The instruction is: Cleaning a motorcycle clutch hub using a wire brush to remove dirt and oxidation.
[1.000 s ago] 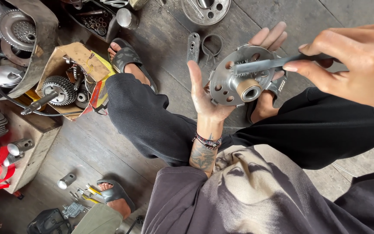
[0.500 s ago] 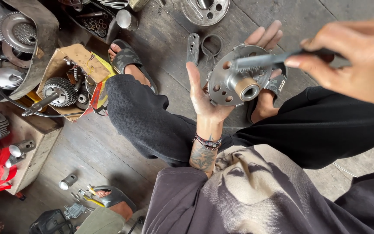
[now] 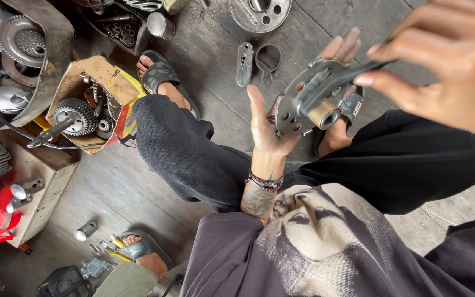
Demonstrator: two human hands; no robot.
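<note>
Tilting steeper than before, tool (image 3: pixel 339 77) across disc (image 3: pixel 303 104) between both hands (image 3: pixel 270 126).

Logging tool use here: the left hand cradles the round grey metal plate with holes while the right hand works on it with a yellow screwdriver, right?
Not quite. In the head view the right hand holds a dark grey metal wrench, not a yellow screwdriver. The left hand does cradle the round grey metal plate with holes.

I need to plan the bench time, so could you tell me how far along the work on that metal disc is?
Done: the disc is off any machine, resting in the left hand. In hand: the right hand holds a dark tool across its brass-coloured hub. Left: a bracket, a ring clamp and a second disc lie loose on the floor.
</note>
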